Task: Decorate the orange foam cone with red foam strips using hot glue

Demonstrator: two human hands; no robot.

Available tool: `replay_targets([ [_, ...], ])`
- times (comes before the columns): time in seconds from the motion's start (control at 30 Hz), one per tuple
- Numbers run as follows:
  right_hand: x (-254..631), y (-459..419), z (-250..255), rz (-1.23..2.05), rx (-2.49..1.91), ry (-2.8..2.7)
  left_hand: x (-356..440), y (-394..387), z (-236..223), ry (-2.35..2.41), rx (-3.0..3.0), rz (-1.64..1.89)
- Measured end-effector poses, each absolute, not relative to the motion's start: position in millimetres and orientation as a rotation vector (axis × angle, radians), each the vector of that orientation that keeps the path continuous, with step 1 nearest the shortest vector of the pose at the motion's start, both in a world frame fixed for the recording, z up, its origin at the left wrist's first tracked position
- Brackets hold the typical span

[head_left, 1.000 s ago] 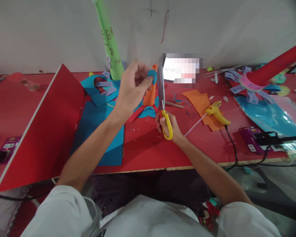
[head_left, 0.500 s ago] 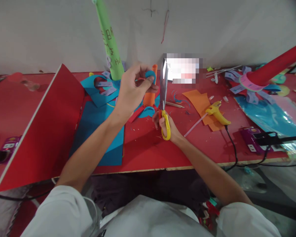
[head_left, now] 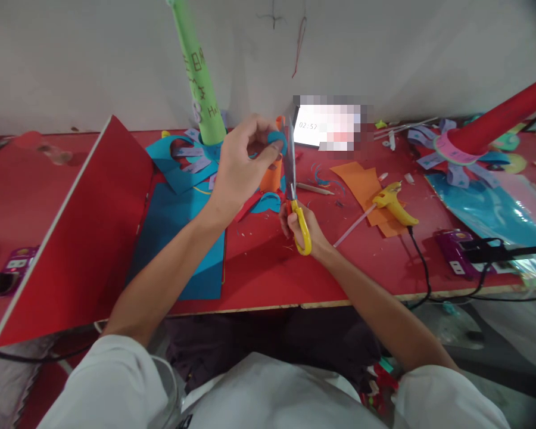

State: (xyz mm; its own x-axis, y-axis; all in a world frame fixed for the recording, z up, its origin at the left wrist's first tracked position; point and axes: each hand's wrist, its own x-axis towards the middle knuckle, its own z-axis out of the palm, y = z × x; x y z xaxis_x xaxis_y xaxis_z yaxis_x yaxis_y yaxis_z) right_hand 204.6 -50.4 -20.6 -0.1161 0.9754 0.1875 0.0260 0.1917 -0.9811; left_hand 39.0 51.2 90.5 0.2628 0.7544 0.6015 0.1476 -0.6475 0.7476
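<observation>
Pinched in the fingers of my left hand [head_left: 245,158] is a small rounded piece of blue paper [head_left: 276,140]. My right hand [head_left: 306,229] grips a pair of scissors [head_left: 291,167] by its yellow and red handles, the blades pointing up and away from me. The blades are at the right edge of the blue piece; whether they touch it I cannot tell. Behind my left fingers stands an orange paper tube [head_left: 272,179], partly hidden, with a curved blue paper strip [head_left: 268,204] at its foot.
Left lie blue sheets [head_left: 178,250] beside an upright red board [head_left: 80,238]. A green paper tube [head_left: 201,89] stands behind. Right are orange paper [head_left: 355,182], a yellow glue gun [head_left: 393,204], its cord, a purple power strip [head_left: 455,253] and a red tube [head_left: 495,119]. A lit screen [head_left: 326,125] leans at the wall.
My left hand has shifted slightly right with the blue piece. The scissors have tilted left, bringing their blades up to the edge of the piece.
</observation>
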Motion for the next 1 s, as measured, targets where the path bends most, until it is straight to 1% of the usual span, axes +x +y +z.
replay_targets([
  [0.43,207.3,-49.5,-23.5,1.086,-1.022,-1.44,40.7,46.4,91.9,0.833,2.041,1.411],
  [1.0,201.3,-55.6,-7.5,1.141,-1.037,-1.385,44.1,40.3,92.3,0.821,1.997,1.371],
])
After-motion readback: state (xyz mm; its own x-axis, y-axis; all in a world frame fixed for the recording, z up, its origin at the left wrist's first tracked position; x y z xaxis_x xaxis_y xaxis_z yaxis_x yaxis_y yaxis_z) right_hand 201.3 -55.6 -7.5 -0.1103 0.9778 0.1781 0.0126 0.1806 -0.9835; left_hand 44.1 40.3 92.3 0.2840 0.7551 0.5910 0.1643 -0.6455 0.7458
